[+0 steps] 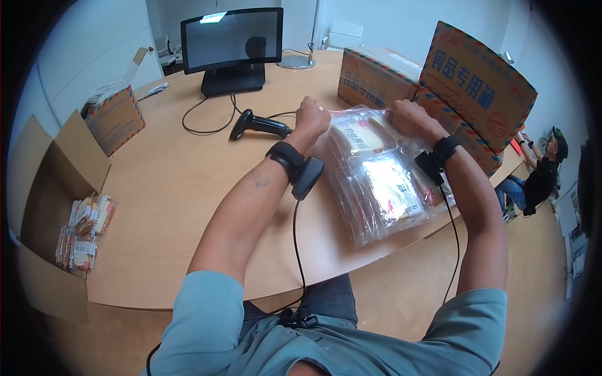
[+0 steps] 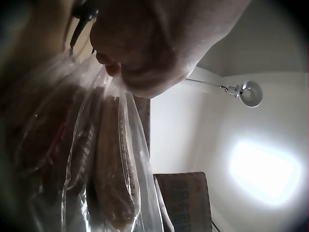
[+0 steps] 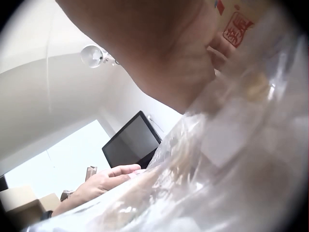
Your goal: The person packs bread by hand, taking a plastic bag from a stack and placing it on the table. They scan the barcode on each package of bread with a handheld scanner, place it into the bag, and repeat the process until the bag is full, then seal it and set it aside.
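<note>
Bread packs in a clear plastic bag are held at the near side of the table, between the barcode scanner and a printed cardboard box. The bag's upper edge is gripped at one corner by the left hand, fingers curled tightly, and at the other by the right hand, likewise curled.

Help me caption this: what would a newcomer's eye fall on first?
The shiny clear bag of packets comes first, its far end held by the left hand and right hand. Next comes the printed carton on the right, flap raised. The monitor stands at the far side of the table.
</note>
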`<move>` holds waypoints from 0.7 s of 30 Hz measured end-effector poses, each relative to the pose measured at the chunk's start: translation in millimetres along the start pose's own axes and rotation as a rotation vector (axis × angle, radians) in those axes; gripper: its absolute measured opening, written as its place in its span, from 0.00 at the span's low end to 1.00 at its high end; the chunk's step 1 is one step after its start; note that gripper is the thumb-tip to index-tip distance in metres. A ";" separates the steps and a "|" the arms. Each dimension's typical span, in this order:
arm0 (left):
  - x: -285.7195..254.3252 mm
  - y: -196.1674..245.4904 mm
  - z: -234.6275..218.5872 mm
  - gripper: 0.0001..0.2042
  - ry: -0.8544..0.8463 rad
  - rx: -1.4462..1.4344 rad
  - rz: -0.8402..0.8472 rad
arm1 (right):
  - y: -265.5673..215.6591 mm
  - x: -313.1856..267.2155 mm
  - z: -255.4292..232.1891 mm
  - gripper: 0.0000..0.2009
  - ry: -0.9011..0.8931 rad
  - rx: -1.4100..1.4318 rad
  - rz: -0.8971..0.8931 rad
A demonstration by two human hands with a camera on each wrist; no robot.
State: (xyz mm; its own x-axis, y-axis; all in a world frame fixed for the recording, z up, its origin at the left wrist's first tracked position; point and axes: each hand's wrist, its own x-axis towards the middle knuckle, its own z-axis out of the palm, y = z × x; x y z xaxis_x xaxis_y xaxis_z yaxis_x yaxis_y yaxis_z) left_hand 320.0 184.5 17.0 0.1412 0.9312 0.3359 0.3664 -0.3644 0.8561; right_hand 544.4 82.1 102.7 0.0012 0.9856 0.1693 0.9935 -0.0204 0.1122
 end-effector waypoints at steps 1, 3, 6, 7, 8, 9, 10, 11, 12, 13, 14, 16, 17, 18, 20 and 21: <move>-1.2 -0.6 0.2 0.26 0.034 0.026 -0.003 | 0.5 -0.7 0.0 0.11 0.001 -0.003 0.001; -1.7 -3.5 -2.0 0.27 0.072 0.050 -0.008 | 0.2 -0.8 0.2 0.11 0.012 -0.012 0.000; -2.0 0.9 -20.9 0.26 0.256 0.103 0.033 | 0.8 10.3 -17.8 0.10 0.097 -0.036 0.049; -0.5 -1.9 -33.6 0.22 0.267 0.063 0.101 | -0.8 16.2 -26.5 0.10 0.100 -0.030 0.044; -1.4 -3.8 -48.7 0.19 0.275 0.026 0.166 | -1.0 23.5 -34.5 0.09 0.180 -0.058 0.049; -4.3 -6.9 -64.5 0.19 0.276 0.035 0.165 | -2.3 31.1 -40.3 0.09 0.261 -0.085 0.056; -12.7 -6.1 -84.9 0.16 0.182 -0.073 0.193 | 0.2 41.8 -42.5 0.09 0.263 -0.078 0.054; -20.9 -7.9 -105.7 0.14 0.089 -0.180 0.222 | 4.9 53.5 -45.3 0.09 0.334 -0.094 0.048; -29.1 -15.1 -127.0 0.12 0.026 -0.204 0.222 | 9.2 63.4 -47.0 0.09 0.405 -0.112 0.039; -38.7 -24.2 -149.1 0.10 -0.036 -0.228 0.223 | 13.3 70.9 -47.3 0.09 0.412 -0.109 0.033; -50.4 -33.3 -171.5 0.10 -0.058 -0.201 0.206 | 18.2 77.9 -45.9 0.09 0.420 -0.145 0.042; -76.4 -54.1 -212.1 0.10 -0.039 -0.155 0.119 | 30.1 94.4 -40.1 0.10 0.402 -0.168 0.084; -88.3 -65.4 -229.9 0.10 0.003 -0.138 0.051 | 37.2 101.7 -32.9 0.10 0.404 -0.165 0.073; -99.6 -78.0 -247.3 0.10 0.023 -0.130 0.007 | 44.2 109.0 -25.9 0.10 0.387 -0.194 0.109; -117.9 -94.8 -275.6 0.11 0.053 -0.125 -0.043 | 51.1 117.3 -22.1 0.11 0.369 -0.224 0.134; -127.4 -98.3 -287.9 0.11 0.074 -0.127 -0.081 | 52.7 118.8 -20.9 0.11 0.365 -0.235 0.162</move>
State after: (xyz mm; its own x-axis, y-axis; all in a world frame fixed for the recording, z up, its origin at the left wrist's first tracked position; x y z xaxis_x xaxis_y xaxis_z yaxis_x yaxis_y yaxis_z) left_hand 1.2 101.0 3.0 0.0459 0.9567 0.2875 0.2541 -0.2895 0.9228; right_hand 594.5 194.6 149.2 0.0723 0.8436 0.5320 0.9308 -0.2487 0.2679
